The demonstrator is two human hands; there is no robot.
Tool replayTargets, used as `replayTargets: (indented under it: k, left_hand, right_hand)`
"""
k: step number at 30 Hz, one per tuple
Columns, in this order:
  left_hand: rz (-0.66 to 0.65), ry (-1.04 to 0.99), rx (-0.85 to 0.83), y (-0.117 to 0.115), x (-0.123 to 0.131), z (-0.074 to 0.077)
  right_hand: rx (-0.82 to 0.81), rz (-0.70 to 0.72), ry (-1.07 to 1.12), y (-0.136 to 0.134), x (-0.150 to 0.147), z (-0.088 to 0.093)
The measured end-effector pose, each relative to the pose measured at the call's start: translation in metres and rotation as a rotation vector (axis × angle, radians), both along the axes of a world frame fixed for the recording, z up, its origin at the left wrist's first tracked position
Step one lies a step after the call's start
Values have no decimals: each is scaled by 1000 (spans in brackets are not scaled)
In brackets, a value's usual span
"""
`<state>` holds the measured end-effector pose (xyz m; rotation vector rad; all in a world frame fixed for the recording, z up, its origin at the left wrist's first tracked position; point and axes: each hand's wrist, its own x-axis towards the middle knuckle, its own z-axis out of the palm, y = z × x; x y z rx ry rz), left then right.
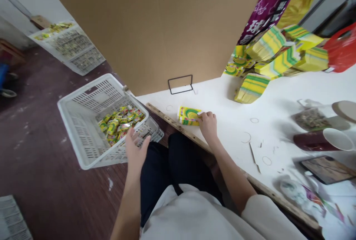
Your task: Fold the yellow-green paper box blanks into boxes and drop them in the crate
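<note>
My right hand (208, 126) has its fingers closed on the right end of a yellow and green packet (189, 115), which lies on the white table (225, 121) near its wooden edge. My left hand (136, 151) is held beside the near rim of a white plastic basket (69, 130), fingers apart and nothing in them. Inside the basket is a heap of small yellow, green and red packets (118, 125). Behind the packet on the table stands a thin black wire frame (180, 92).
A large cardboard sheet (155, 29) rises behind the table. Banded stacks of yellow-green wrappers (251, 88) lie at right, near a red bag (343, 49). A maroon cup (311, 140) and a phone (328, 167) are far right. Another white crate (80, 53) stands at left.
</note>
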<state>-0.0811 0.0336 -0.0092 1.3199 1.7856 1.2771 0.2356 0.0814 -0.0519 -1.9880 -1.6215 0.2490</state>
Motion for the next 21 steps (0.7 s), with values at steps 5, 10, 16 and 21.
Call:
replayTargets:
  k: [5, 10, 16, 21]
  left_hand:
    - [-177, -67, -96, -18, 30, -21]
    - [-332, -349, -149, -27, 58, -18]
    - [-116, -930, -2, -21, 98, -11]
    - [-90, -967, -29, -25, 99, -7]
  right_hand:
    - [25, 13, -8, 1, 2, 4]
    - [79, 85, 51, -16, -12, 31]
    - [-59, 444, 427, -66, -77, 43]
    - [-264, 436, 952, -86, -107, 30]
